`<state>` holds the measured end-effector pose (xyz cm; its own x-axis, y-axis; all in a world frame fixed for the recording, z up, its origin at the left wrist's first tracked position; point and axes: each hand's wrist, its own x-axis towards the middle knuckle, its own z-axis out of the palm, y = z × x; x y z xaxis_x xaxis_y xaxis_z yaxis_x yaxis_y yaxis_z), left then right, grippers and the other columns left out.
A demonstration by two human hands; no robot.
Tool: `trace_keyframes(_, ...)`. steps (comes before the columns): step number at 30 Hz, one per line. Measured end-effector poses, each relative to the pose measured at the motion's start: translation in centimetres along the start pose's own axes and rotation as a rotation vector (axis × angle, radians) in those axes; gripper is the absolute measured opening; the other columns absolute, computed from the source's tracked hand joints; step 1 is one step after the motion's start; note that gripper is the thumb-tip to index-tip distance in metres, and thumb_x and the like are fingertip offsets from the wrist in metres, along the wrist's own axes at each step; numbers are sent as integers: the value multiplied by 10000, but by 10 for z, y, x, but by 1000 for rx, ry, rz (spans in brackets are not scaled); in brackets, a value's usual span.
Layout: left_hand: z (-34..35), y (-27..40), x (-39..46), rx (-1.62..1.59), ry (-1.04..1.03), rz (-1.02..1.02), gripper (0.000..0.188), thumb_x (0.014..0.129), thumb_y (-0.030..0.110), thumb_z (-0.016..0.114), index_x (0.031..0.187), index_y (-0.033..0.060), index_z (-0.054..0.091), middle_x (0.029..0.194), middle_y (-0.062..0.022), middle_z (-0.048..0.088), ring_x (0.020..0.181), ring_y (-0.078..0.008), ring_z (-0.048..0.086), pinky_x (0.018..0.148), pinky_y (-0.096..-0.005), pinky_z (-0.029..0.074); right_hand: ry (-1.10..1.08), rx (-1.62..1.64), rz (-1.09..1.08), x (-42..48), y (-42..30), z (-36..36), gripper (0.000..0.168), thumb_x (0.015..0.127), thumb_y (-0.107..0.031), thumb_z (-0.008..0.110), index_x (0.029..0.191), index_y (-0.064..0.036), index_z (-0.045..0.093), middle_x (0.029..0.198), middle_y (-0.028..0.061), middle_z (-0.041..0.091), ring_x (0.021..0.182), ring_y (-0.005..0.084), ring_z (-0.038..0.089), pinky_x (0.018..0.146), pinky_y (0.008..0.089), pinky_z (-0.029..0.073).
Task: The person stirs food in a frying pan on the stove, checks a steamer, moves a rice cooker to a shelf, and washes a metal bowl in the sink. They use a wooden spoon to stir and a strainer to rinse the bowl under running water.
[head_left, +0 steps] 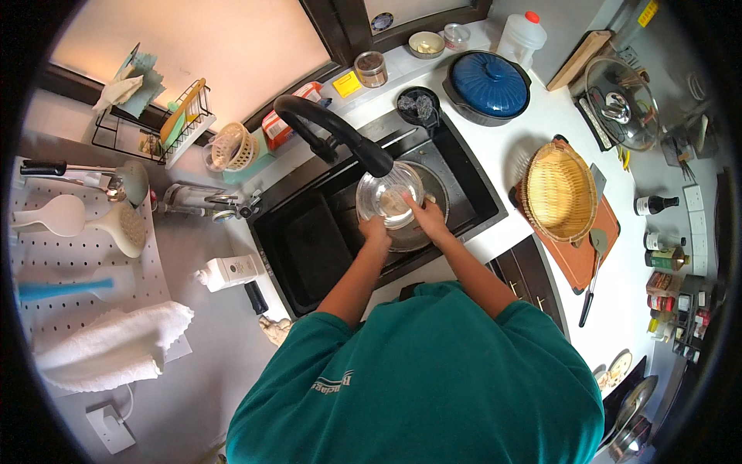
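A clear round bowl [366, 204] is tilted under the black faucet [371, 152], and water streams from the spout into it. My left hand [375, 231] grips the bowl's near left edge. On the right side, my right hand [430, 218] holds the same bowl, thumb at its inside. Something small and pale shows by the right fingertips, too small to identify. Below the bowl, a round metal basin [439, 194] lies in the black sink [301, 255], partly hidden by the bowl and hands.
A black strainer cup [418, 105] sits at the sink's back corner. Right of the sink stand a blue-lidded pot [490, 84] and a wicker basket [559, 191] on a brown cutting board [571, 261], with a spatula [594, 261]. A white bottle [232, 272] stands left.
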<state>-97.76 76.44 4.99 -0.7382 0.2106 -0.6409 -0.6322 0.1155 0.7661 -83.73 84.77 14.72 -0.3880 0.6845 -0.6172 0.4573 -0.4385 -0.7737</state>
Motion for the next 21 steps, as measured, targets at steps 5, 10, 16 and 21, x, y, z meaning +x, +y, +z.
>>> trace_keyframes(5, -9, -29, 4, 213, -355, -445, 448, 840, 47, 746, 1273, -43, 675, 1085, -159, 750, 906, -297, 742, 746, -410, 587, 240, -575, -47, 1, -23, -15, 528, 846, -201, 588, 1312, 45, 625, 1356, 352, 598, 1259, 486, 602, 1081, 469, 502)
trace_keyframes(10, 10, 14, 0, 734, -315, 102, 447, 852, 307, 858, 1115, -35, 741, 1026, -177, 759, 879, -261, 741, 737, -434, 584, 163, -832, -91, -16, -54, -26, 502, 874, -213, 595, 1294, 62, 610, 1363, 366, 576, 1258, 469, 617, 1073, 477, 515)
trace_keyframes(16, 70, 89, -12, 602, -851, 527, 549, 904, 544, 757, 1214, 92, 755, 997, -130, 777, 874, -335, 737, 769, -464, 582, 48, -887, -4, -18, -76, -43, 507, 907, -264, 585, 1264, 86, 669, 1337, 386, 609, 1220, 444, 659, 1065, 463, 525)
trace_keyframes(21, 66, 99, 11, 1256, -822, 1185, 563, 919, 581, 723, 1262, 135, 723, 1020, -166, 757, 988, -348, 711, 839, -446, 561, 130, -659, 36, 9, -51, -69, 475, 847, -204, 585, 1168, 133, 678, 1152, 364, 697, 1130, 422, 709, 985, 463, 546)
